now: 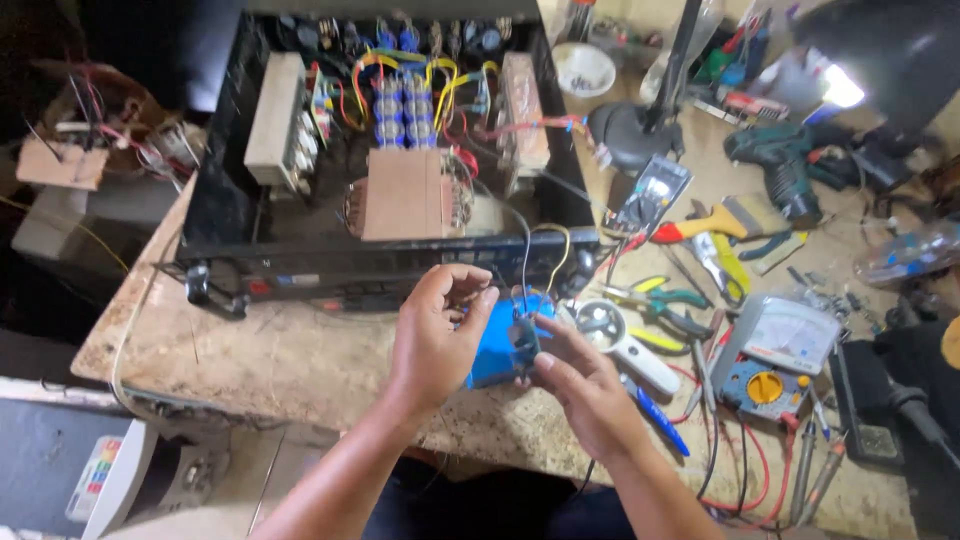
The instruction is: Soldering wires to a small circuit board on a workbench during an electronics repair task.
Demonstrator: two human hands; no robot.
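You are working low in the centre of the frame, just in front of the open black amplifier chassis (380, 150), with both hands closed around a small blue part (497, 345). Your left hand (432, 340) is curling over its left edge, fingers bent and thumb pinching near the top, while your right hand (585, 385) is gripping it from the lower right, fingertips pressing on a dark piece at its middle. Thin wires (527, 255), one dark and one yellow, are running up from the part to the chassis front. You seem to be in the middle of handling or fitting this wired part, not soldering or measuring: the white magnifier (622, 340), the pliers (662, 300) and the analogue meter (778, 345) are all lying untouched to the right on the wooden bench (280, 360). The next move is probably calling for a steady two-handed hold and slack in those wires, so nothing tugs at the chassis.
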